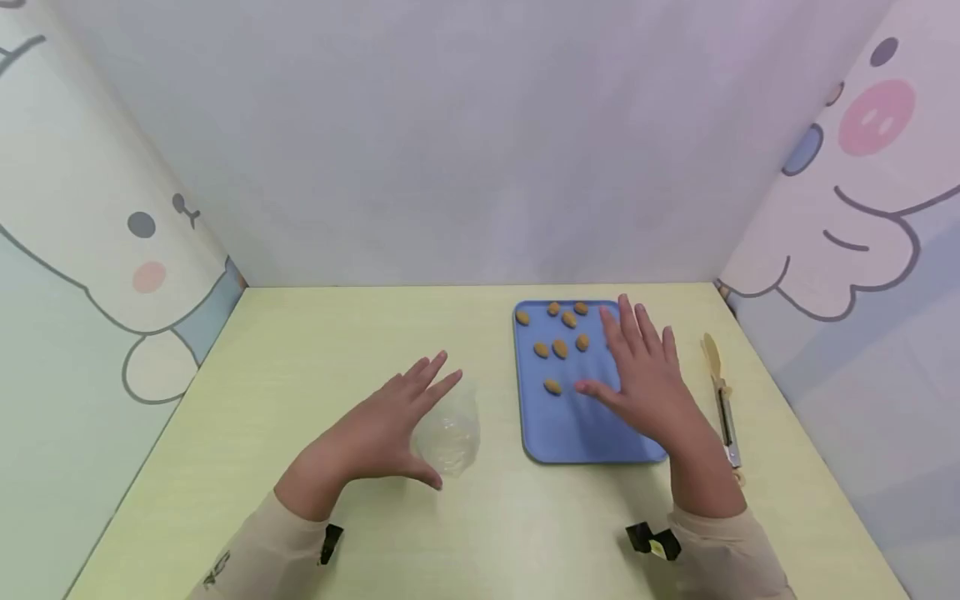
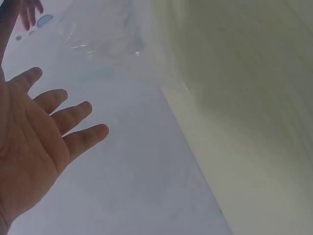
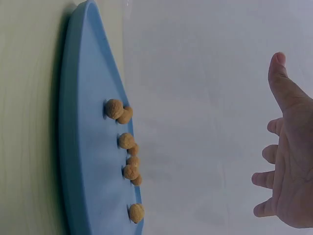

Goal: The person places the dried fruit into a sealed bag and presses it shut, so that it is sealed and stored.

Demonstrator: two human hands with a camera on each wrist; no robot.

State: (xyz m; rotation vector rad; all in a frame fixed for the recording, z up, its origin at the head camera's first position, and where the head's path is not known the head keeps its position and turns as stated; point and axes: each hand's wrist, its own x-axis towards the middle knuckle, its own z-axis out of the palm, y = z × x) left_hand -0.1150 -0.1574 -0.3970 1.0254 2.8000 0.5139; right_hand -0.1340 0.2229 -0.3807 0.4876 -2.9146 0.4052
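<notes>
Fingers (image 1: pixel 630 327) on both hands are spread wide and hold nothing. The left hand (image 1: pixel 367 437) is just beside a clear bag (image 1: pixel 450 442), its thumb and forefinger stretched apart; whether it touches the plastic I cannot tell. The right hand (image 1: pixel 651 392) is over the right side of the tray (image 1: pixel 577 433), palm turned inward, and in its wrist view it appears clear of everything on it.

The bag rests on the bench, left of the tray. Eight brown nuts (image 1: pixel 560 349), or things much like them, show on the blue tray, mostly toward its far end, with one nearer the middle; a bit of another may peek out behind the right hand. Tongs (image 1: pixel 726 417) lie to the right of the tray, touched by neither hand.

As for progress, I see no nut in the bag and nothing being carried, so the work looks barely begun or paused, and all the visible nuts seem left to handle.

Farther out are the pale yellow bench (image 1: pixel 337 350), a plain back wall (image 1: pixel 480 167) and side panels (image 1: pixel 817 208) with cartoon figures. No brand or label can be read; a dark mark on the left sleeve (image 1: pixel 273 542) is too small to make out.
</notes>
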